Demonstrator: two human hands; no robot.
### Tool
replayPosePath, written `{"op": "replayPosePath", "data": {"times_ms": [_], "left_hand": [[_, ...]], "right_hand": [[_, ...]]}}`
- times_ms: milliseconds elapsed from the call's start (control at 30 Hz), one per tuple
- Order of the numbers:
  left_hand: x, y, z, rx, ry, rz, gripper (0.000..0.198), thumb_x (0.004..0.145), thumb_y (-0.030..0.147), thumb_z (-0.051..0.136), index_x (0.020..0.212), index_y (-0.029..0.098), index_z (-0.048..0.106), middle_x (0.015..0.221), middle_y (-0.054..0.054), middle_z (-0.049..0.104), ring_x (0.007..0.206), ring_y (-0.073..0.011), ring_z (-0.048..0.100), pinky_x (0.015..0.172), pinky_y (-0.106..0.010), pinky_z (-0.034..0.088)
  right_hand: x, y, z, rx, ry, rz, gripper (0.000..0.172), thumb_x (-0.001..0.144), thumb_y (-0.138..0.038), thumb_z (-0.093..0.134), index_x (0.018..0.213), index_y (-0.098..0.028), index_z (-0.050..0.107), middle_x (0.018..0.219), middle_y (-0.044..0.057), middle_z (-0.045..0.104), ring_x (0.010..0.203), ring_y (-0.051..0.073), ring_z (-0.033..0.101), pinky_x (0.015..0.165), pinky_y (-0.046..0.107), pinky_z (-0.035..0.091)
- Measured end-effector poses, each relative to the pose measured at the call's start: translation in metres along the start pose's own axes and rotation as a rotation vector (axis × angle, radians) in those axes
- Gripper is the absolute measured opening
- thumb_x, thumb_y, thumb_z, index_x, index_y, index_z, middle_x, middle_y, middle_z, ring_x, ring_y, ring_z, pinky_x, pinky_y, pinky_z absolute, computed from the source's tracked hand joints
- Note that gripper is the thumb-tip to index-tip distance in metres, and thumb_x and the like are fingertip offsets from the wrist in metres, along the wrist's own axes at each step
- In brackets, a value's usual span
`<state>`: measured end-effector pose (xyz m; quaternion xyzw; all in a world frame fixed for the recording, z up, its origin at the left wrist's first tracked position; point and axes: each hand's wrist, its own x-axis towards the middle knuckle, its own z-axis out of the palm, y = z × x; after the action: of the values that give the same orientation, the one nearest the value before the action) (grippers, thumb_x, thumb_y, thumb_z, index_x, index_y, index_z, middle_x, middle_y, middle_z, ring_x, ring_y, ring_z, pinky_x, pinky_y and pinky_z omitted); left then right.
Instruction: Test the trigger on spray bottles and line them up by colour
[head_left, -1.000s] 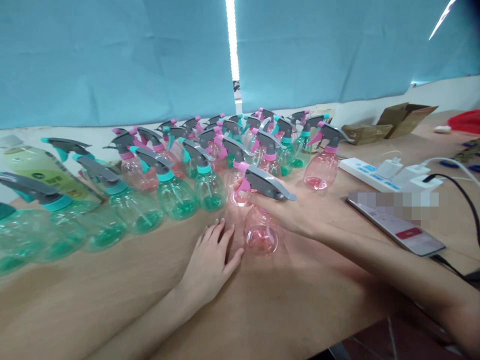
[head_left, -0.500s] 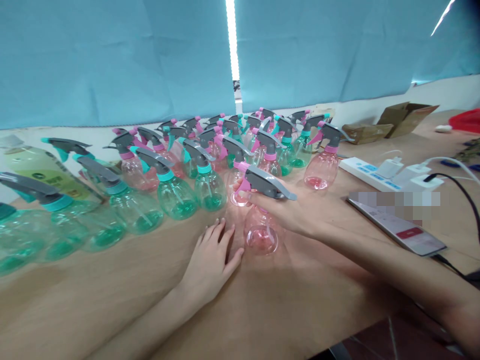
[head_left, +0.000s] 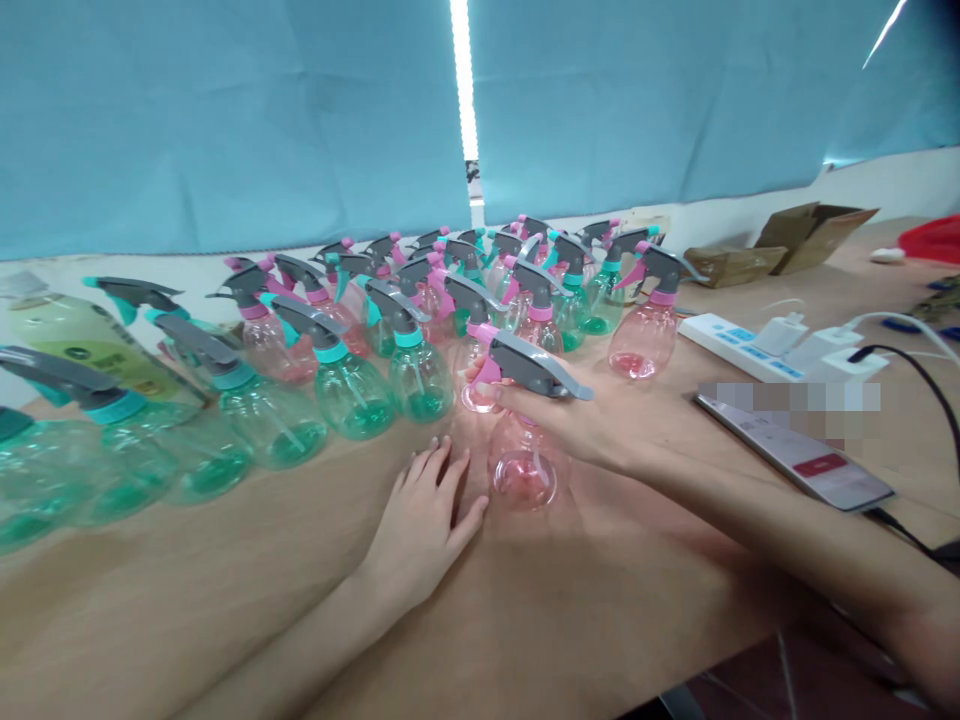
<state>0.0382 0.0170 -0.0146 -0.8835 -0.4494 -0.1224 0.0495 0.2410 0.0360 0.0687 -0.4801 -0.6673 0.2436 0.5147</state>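
Note:
My right hand (head_left: 577, 425) is wrapped round the neck of a clear pink spray bottle (head_left: 525, 475), just under its grey and pink trigger head. The bottle stands upright on the wooden table (head_left: 450, 640). Flat on the tabletop to its left lies my left hand (head_left: 420, 510), fingers spread and holding nothing. A clear green spray bottle (head_left: 420, 385) with a turquoise collar is beyond the left fingertips. Behind the held bottle, partly hidden by it, is another pink spray bottle (head_left: 469, 365). One more pink spray bottle (head_left: 643, 340) stands apart at the right.
Several green spray bottles (head_left: 274, 425) line the left side, with more pink and green ones massed behind. A large bottle with yellow-green liquid (head_left: 90, 340) is at far left. On the right are a white power strip (head_left: 739, 350), a phone (head_left: 795, 450) and a cardboard box (head_left: 810, 238).

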Motion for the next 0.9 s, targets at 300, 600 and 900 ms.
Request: {"op": "replayPosePath", "data": {"times_ms": [300, 600, 900], "left_hand": [[0.0, -0.001, 0.0, -0.017, 0.005, -0.003, 0.045, 0.098, 0.042, 0.044, 0.131, 0.013, 0.054, 0.142, -0.019, 0.05, 0.131, -0.0349, 0.045, 0.102, -0.053, 0.041], [0.001, 0.003, -0.004, 0.017, -0.041, -0.018, 0.046, 0.097, 0.04, 0.046, 0.132, 0.01, 0.054, 0.142, -0.021, 0.049, 0.13, -0.0353, 0.045, 0.103, -0.052, 0.041], [0.0, 0.001, -0.001, -0.024, 0.001, -0.012, 0.045, 0.098, 0.041, 0.044, 0.131, 0.012, 0.054, 0.141, -0.02, 0.051, 0.131, -0.0359, 0.045, 0.101, -0.054, 0.041]], "right_hand": [[0.003, -0.018, -0.005, 0.107, -0.135, -0.019, 0.026, 0.08, -0.046, 0.065, 0.073, -0.023, 0.056, 0.055, -0.006, 0.037, 0.051, 0.01, 0.034, 0.049, 0.027, 0.027], [0.004, -0.019, -0.005, 0.125, -0.13, -0.006, 0.029, 0.079, -0.048, 0.066, 0.072, -0.022, 0.055, 0.058, -0.006, 0.037, 0.054, 0.01, 0.035, 0.051, 0.027, 0.028], [0.002, -0.001, 0.0, 0.062, -0.046, -0.041, 0.028, 0.078, -0.046, 0.067, 0.067, -0.023, 0.056, 0.053, -0.006, 0.032, 0.053, 0.012, 0.036, 0.055, 0.03, 0.036]]}}
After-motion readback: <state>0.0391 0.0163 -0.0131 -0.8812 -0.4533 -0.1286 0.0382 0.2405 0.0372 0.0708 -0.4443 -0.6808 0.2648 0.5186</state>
